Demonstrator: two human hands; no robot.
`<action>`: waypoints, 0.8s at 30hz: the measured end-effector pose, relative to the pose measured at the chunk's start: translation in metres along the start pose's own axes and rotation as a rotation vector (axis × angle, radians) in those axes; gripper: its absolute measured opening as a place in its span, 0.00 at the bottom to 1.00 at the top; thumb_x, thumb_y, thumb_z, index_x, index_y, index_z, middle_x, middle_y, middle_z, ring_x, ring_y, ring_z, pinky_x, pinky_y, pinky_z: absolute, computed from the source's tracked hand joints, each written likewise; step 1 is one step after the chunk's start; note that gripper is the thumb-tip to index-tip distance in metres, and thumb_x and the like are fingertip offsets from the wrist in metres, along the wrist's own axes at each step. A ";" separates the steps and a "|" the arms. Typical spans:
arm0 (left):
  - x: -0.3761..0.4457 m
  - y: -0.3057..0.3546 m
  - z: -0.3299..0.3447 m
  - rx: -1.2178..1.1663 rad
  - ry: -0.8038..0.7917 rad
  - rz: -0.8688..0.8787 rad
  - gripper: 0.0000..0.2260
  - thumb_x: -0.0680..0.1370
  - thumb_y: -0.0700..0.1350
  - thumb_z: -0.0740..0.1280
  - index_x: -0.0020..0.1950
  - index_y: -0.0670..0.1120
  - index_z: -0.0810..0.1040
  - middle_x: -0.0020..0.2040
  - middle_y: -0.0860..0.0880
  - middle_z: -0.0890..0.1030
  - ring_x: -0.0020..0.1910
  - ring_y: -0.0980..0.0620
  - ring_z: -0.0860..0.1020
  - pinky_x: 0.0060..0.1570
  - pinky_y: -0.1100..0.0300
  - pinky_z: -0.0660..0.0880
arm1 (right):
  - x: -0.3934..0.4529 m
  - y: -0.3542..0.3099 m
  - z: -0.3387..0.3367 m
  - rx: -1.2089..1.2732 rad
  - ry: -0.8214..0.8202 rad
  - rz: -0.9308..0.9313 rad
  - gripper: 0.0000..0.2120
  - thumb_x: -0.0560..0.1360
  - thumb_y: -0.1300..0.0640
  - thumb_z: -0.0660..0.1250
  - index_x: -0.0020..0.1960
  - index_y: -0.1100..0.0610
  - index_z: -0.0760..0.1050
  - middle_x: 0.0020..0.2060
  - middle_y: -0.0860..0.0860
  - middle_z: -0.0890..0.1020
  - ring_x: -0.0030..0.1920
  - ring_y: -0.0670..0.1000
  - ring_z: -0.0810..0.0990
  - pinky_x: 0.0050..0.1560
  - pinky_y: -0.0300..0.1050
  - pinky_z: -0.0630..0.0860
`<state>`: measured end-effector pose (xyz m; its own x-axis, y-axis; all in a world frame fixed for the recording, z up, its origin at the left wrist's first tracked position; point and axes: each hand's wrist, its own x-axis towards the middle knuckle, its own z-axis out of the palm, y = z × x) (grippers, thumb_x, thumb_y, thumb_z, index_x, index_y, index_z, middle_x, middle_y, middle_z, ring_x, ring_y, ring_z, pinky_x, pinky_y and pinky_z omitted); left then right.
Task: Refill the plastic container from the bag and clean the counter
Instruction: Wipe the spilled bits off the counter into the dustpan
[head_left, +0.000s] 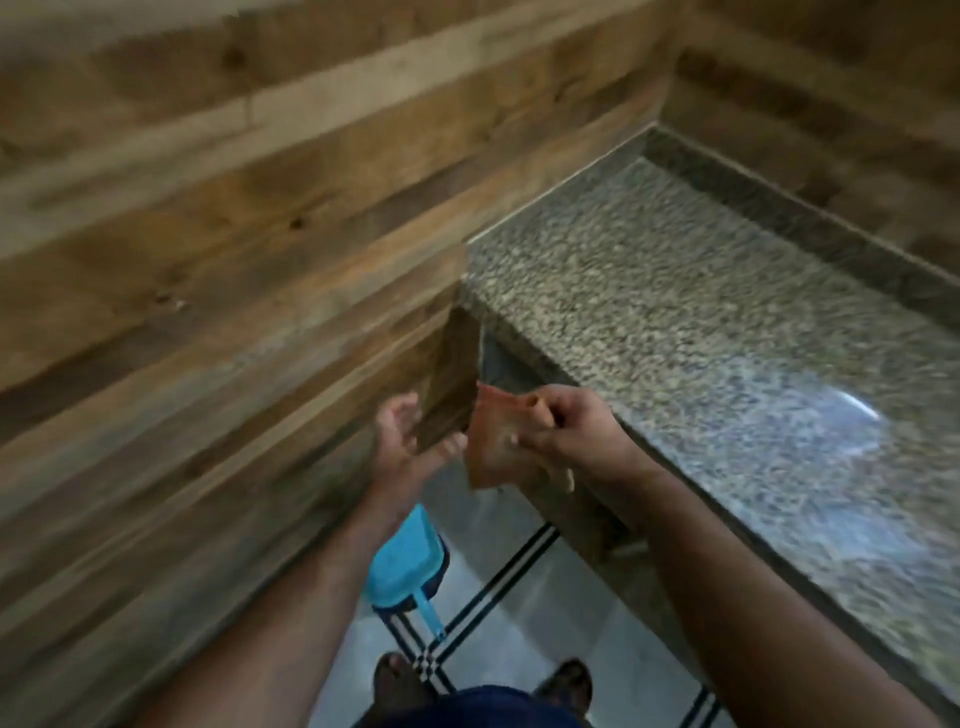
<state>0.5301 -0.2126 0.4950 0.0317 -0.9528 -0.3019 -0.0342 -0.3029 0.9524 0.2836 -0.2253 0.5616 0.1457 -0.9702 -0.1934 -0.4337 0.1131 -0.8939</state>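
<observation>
Just cloth (498, 457) (orange) off counter (701, 322) edge

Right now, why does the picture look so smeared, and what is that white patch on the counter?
Head view: motion blur smears the wall, both hands and the cloth; the white patch is light glaring off the polished counter at; the wide lens bends straight edges; the floor below is dimmer.
</observation>
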 end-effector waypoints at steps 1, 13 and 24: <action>0.001 0.013 0.013 0.126 -0.091 0.133 0.45 0.64 0.54 0.85 0.77 0.52 0.68 0.76 0.57 0.73 0.75 0.61 0.72 0.70 0.70 0.70 | -0.003 -0.012 -0.022 -0.164 -0.053 -0.044 0.10 0.70 0.61 0.80 0.44 0.47 0.85 0.39 0.48 0.87 0.42 0.46 0.86 0.43 0.45 0.81; 0.020 0.122 0.196 0.431 -0.556 0.349 0.11 0.69 0.38 0.81 0.50 0.41 0.86 0.42 0.53 0.87 0.43 0.56 0.85 0.43 0.59 0.80 | -0.064 0.012 -0.216 -0.509 0.066 -0.014 0.10 0.67 0.58 0.80 0.38 0.47 0.81 0.33 0.43 0.82 0.34 0.40 0.80 0.35 0.39 0.78; 0.138 0.145 0.283 1.203 -0.465 0.905 0.12 0.75 0.42 0.73 0.40 0.58 0.74 0.42 0.56 0.78 0.45 0.54 0.74 0.53 0.49 0.77 | 0.009 0.084 -0.254 -0.722 0.430 -0.171 0.04 0.77 0.51 0.77 0.52 0.45 0.86 0.49 0.42 0.86 0.52 0.47 0.81 0.59 0.49 0.77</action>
<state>0.2472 -0.3939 0.5797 -0.7284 -0.6737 0.1250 -0.6208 0.7261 0.2957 0.0228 -0.2784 0.5873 -0.0258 -0.9749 0.2211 -0.9177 -0.0646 -0.3920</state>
